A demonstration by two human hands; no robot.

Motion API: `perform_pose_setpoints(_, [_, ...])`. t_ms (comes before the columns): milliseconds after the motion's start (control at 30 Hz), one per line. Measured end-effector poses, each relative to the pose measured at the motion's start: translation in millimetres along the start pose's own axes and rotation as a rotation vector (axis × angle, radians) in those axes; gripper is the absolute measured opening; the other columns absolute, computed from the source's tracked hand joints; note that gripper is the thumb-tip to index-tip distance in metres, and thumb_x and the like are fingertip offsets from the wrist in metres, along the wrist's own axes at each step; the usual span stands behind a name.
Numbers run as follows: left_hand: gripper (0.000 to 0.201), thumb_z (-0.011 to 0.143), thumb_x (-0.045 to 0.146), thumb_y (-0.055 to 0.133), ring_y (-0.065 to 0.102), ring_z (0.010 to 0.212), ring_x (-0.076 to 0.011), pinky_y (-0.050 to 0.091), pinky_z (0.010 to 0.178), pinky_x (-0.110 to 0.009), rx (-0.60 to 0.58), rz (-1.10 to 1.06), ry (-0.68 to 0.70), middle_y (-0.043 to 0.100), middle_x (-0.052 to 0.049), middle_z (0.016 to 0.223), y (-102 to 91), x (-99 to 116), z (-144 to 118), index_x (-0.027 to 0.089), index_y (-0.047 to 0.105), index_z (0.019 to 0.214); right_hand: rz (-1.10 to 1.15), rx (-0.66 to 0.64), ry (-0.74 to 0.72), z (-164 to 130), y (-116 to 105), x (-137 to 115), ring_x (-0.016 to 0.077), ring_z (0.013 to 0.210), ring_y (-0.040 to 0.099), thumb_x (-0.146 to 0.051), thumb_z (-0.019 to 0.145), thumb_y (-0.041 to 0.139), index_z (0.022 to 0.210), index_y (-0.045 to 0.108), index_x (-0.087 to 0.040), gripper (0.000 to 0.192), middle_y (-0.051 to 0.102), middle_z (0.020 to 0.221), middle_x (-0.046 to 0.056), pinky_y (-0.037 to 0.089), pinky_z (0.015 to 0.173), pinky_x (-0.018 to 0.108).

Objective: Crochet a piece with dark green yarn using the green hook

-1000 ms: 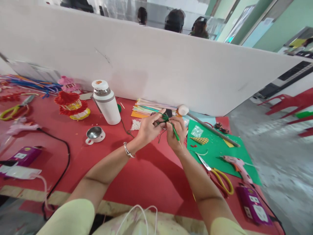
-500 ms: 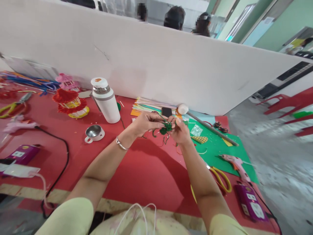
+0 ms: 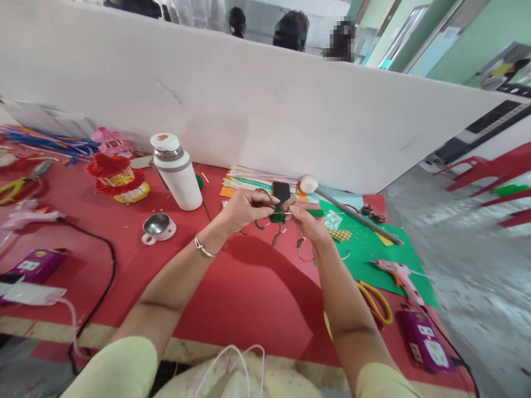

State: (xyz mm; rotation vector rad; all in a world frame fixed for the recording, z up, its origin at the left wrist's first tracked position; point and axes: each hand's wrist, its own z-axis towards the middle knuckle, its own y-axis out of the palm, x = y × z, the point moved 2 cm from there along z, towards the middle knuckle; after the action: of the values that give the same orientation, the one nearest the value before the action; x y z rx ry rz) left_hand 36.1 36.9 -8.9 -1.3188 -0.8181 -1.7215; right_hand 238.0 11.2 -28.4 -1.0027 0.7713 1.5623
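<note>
Over the middle of the red table, my left hand (image 3: 245, 210) pinches a small dark green crochet piece (image 3: 277, 216). A strand of green yarn runs up over the left fingers, and loose tails hang below. My right hand (image 3: 309, 221) grips a crochet hook (image 3: 317, 212) by its green handle. The hook's thin metal shaft points left and meets the green piece; whether its tip is inside a loop is too small to tell. Just behind the hands lies a black phone-like object (image 3: 281, 192). Behind the white flask a green yarn ball (image 3: 199, 182) partly shows.
Left of my hands stand a white flask (image 3: 178, 177), a metal cup (image 3: 159, 226) and a red-and-yellow craft model (image 3: 116, 177). On the right are yellow-handled scissors (image 3: 379, 304), a pink glue gun (image 3: 400, 279) and a purple power box (image 3: 425, 337). A white partition (image 3: 249, 99) closes the back.
The right hand has turned and drawn slightly right, so the hook's green handle now shows clearly. The left hand keeps its pinch on the green piece, nearly in place.
</note>
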Motion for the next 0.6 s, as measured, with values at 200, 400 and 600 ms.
perform_pose_setpoints(200, [0.022,0.074,0.017,0.073,0.050,0.059,-0.0097,0.039,0.056,-0.024,0.115,0.230,0.115,0.071,-0.003,0.073,2.9,1,0,0.015,0.084,0.093,-0.297,-0.014,-0.130,-1,-2,-18,0.0164,0.077,0.068,-0.036,0.098,0.061,0.072,0.076,-0.021,0.034,0.072,0.086,0.005,0.057,0.067,0.029])
perform_pose_setpoints(400, [0.014,0.078,0.020,0.073,0.041,0.054,-0.0096,0.031,0.052,-0.024,0.213,0.421,0.239,0.063,0.000,0.062,9.6,3,-6,0.019,0.083,0.086,-0.463,-0.014,-0.249,-1,3,-24,0.0155,0.079,0.068,-0.031,0.101,0.056,0.074,0.072,-0.021,0.033,0.071,0.086,0.005,0.054,0.069,0.029])
perform_pose_setpoints(600, [0.010,0.080,0.025,0.073,0.047,0.057,-0.0108,0.034,0.055,-0.023,0.348,0.471,0.223,0.069,0.000,0.069,9.4,5,-10,0.020,0.082,0.085,-0.739,0.092,-0.523,-10,20,-18,0.0199,0.094,0.072,-0.020,0.097,0.060,0.097,0.071,-0.023,0.012,0.074,0.103,0.008,0.059,0.087,0.034])
